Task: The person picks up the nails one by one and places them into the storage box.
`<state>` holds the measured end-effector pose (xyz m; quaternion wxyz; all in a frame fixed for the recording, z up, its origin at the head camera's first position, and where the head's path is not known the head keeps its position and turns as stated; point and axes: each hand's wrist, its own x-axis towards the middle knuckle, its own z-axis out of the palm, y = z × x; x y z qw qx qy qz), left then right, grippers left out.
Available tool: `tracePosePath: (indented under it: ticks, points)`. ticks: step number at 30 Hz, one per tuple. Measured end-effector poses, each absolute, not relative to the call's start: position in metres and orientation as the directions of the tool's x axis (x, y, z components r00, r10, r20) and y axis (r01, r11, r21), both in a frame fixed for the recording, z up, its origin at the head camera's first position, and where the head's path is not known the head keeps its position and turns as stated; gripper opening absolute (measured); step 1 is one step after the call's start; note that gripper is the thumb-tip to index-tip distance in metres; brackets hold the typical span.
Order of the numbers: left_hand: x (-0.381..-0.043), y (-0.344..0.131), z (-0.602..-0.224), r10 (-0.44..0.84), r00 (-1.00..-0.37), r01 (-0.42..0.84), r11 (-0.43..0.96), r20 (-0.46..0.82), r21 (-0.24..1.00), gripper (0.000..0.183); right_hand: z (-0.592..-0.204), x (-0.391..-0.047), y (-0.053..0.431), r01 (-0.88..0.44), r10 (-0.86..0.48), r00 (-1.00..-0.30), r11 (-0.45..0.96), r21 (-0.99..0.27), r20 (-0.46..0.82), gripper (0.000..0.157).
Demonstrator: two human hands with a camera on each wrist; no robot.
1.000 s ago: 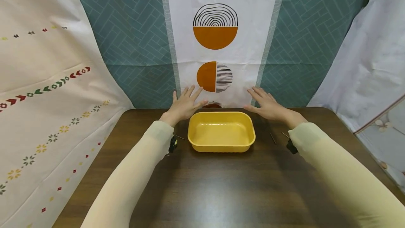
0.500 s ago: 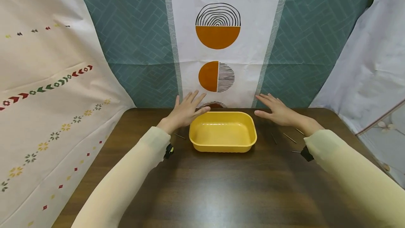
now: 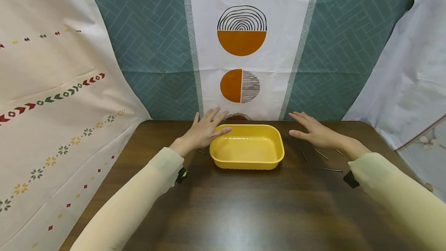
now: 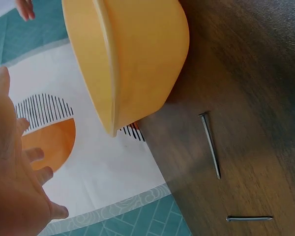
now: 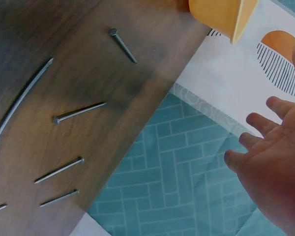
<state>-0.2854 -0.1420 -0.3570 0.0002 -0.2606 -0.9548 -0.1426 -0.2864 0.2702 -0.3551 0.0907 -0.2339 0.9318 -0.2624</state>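
A yellow rectangular tray (image 3: pixel 247 165) stands near the table's back edge, with nothing inside it. My left hand (image 3: pixel 202 131) hovers at the tray's left end, fingers spread and holding nothing; its thumb overlaps the rim in the head view. To the right of the tray my right hand (image 3: pixel 317 133) is raised over the table, fingers extended and holding nothing. Several metal nails lie on the wood: one nail (image 4: pixel 210 145) shows in the left wrist view, and a longer nail (image 5: pixel 22 101) lies among others in the right wrist view.
The dark wooden table (image 3: pixel 244 208) ends at a patterned cloth backdrop (image 3: pixel 156 49). A cream embroidered cloth (image 3: pixel 52 127) hangs along the left side, and a white cloth (image 3: pixel 400 76) hangs on the right. Black wrist cameras sit under both sleeves.
My right hand has moved rightward and a little down, away from the tray, uncovering more nails. The left hand has lowered slightly. The view has shifted a little; the tray stays in place.
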Motion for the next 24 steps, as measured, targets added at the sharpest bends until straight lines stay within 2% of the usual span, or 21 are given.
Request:
tracePosePath:
  ticks: [8,24]
  points:
    - [-0.279,-0.146,-0.362,0.507,-0.858,0.508,0.818,0.082,0.27,0.075,-0.357,-0.274,0.286,-0.383,-0.474,-0.88,0.742,-0.55,-0.026,0.079]
    - [-0.267,-0.151,-0.371,0.523,-0.849,0.521,0.801,0.079,0.293,0.077,-0.366,-0.253,0.32,-0.439,-0.483,-0.874,0.743,-0.506,0.048,0.071]
